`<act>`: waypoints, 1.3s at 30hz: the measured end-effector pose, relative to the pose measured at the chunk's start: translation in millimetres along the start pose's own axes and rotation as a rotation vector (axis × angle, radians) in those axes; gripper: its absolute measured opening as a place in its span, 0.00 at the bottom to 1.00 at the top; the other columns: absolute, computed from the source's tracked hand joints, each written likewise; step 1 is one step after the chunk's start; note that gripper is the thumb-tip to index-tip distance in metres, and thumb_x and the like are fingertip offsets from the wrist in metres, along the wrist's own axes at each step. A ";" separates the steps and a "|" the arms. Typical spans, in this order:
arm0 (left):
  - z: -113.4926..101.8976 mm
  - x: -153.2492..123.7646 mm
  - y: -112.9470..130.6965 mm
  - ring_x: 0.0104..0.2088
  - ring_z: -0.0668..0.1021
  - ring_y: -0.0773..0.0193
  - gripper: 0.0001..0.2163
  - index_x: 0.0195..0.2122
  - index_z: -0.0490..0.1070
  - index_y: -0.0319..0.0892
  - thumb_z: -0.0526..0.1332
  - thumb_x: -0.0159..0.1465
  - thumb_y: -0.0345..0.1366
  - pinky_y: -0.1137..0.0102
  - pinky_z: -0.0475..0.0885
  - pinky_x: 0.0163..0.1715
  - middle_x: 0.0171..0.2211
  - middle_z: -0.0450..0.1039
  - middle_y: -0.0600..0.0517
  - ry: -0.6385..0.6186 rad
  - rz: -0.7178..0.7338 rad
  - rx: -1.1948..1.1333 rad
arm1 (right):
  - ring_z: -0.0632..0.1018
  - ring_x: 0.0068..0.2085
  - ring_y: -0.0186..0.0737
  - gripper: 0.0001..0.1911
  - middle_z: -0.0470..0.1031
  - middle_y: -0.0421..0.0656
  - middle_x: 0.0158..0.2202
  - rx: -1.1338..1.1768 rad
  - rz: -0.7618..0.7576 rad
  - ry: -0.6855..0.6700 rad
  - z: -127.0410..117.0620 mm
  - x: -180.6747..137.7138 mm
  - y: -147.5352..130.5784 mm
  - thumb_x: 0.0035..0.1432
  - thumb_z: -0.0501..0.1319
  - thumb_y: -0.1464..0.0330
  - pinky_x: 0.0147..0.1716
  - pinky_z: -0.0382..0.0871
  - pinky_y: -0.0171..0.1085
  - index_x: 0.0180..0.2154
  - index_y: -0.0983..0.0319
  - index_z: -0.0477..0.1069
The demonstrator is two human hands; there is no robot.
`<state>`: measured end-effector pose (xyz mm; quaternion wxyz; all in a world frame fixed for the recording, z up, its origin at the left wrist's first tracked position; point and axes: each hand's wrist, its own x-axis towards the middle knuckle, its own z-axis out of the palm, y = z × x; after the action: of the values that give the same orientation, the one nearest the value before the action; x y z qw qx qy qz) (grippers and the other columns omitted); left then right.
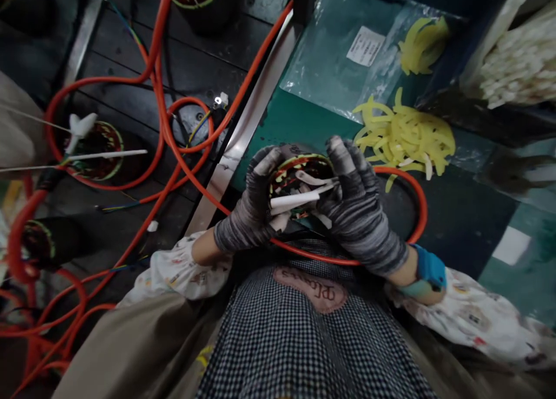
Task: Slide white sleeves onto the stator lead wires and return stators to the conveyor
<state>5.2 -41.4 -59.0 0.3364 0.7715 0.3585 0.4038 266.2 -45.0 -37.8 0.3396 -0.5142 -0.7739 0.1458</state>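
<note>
Between my two gloved hands is a dark, round motor stator (284,176) with red windings and a yellow-green rim. White sleeves (295,201) stick out of its open top. My left hand (258,199) is closed round the stator's left side, thumb and fingers at the rim. On the opposite side, my right hand (358,205) grips it, fingers along the edge and close to the sleeve ends. An orange cable (419,202) loops round behind my right wrist and passes below the stator. The stator's underside is hidden.
Yellow curved strips (403,132) lie in a pile on the green table (286,118), beside a clear plastic bag (321,57). A bundle of white pieces (525,57) is at right. Leftward, more stators (115,150) and tangled orange cables (160,98) cover a dark slatted surface with a metal edge.
</note>
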 end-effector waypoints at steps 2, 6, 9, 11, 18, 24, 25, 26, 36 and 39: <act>2.0 6.0 2.4 0.88 0.63 0.33 0.47 0.92 0.44 0.59 0.71 0.81 0.52 0.35 0.64 0.88 0.88 0.56 0.40 -0.007 0.039 0.032 | 0.78 0.80 0.64 0.40 0.76 0.50 0.82 0.026 -0.002 -0.093 2.7 6.1 13.0 0.84 0.61 0.53 0.82 0.74 0.69 0.88 0.52 0.57; -3.0 15.1 5.0 0.88 0.63 0.30 0.48 0.92 0.41 0.56 0.70 0.82 0.56 0.34 0.66 0.87 0.87 0.57 0.36 -0.105 0.057 0.102 | 0.78 0.80 0.68 0.51 0.73 0.51 0.84 0.187 -0.120 -0.179 -4.0 10.7 35.4 0.80 0.64 0.38 0.80 0.77 0.69 0.89 0.51 0.54; -6.6 16.0 5.4 0.90 0.59 0.31 0.45 0.92 0.35 0.58 0.63 0.85 0.55 0.32 0.66 0.86 0.87 0.54 0.37 -0.167 0.057 0.087 | 0.78 0.80 0.72 0.54 0.74 0.51 0.83 0.215 -0.081 -0.222 -9.7 12.5 40.2 0.76 0.65 0.33 0.79 0.78 0.70 0.89 0.50 0.58; -5.9 15.1 5.5 0.90 0.56 0.31 0.43 0.93 0.34 0.56 0.59 0.87 0.53 0.30 0.65 0.86 0.87 0.51 0.36 -0.171 0.056 0.054 | 0.79 0.79 0.73 0.53 0.76 0.51 0.81 0.198 -0.034 -0.221 -10.9 12.2 38.3 0.75 0.67 0.33 0.79 0.78 0.71 0.88 0.50 0.61; 0.7 17.3 5.1 0.89 0.59 0.31 0.42 0.92 0.41 0.55 0.60 0.87 0.57 0.31 0.64 0.87 0.86 0.55 0.36 -0.144 0.076 0.013 | 0.81 0.76 0.71 0.51 0.76 0.53 0.81 0.171 -0.068 -0.133 -8.0 -0.3 31.9 0.77 0.68 0.40 0.76 0.80 0.73 0.88 0.50 0.58; 4.6 18.0 -0.2 0.89 0.60 0.32 0.46 0.92 0.43 0.58 0.67 0.83 0.59 0.35 0.62 0.89 0.86 0.56 0.38 -0.095 0.087 -0.045 | 0.79 0.78 0.73 0.54 0.74 0.53 0.82 0.096 0.040 -0.073 0.5 -9.7 17.4 0.75 0.72 0.45 0.76 0.80 0.73 0.89 0.46 0.52; 5.3 17.5 -0.8 0.89 0.60 0.32 0.47 0.92 0.44 0.59 0.68 0.82 0.59 0.37 0.63 0.89 0.87 0.55 0.38 -0.090 0.077 -0.061 | 0.78 0.79 0.74 0.54 0.73 0.53 0.82 0.085 0.057 -0.062 2.1 -11.4 13.2 0.74 0.72 0.45 0.77 0.80 0.74 0.90 0.46 0.51; 6.1 16.9 -1.3 0.89 0.60 0.32 0.47 0.92 0.44 0.58 0.70 0.81 0.59 0.37 0.63 0.89 0.87 0.55 0.38 -0.085 0.074 -0.066 | 0.77 0.80 0.75 0.54 0.72 0.52 0.83 0.080 0.074 -0.048 3.6 -13.3 9.3 0.75 0.72 0.45 0.77 0.79 0.75 0.90 0.46 0.51; 28.9 32.4 22.8 0.84 0.69 0.36 0.42 0.89 0.52 0.55 0.71 0.81 0.48 0.33 0.66 0.88 0.82 0.68 0.41 0.038 -0.015 0.175 | 0.80 0.80 0.62 0.49 0.71 0.51 0.86 0.317 0.189 -0.133 -15.5 -18.9 35.4 0.78 0.73 0.52 0.77 0.82 0.63 0.89 0.49 0.57; 36.9 39.4 29.0 0.84 0.70 0.36 0.43 0.89 0.52 0.55 0.71 0.79 0.45 0.33 0.66 0.89 0.84 0.68 0.44 0.045 -0.040 0.159 | 0.79 0.80 0.61 0.37 0.70 0.49 0.85 0.252 0.066 -0.140 -26.3 -14.7 54.6 0.79 0.73 0.59 0.79 0.81 0.67 0.82 0.47 0.70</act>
<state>61.7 -32.3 -37.0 0.2739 0.7793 0.4122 0.3845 325.5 -38.0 -55.6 0.3419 -0.4811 -0.7540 0.2885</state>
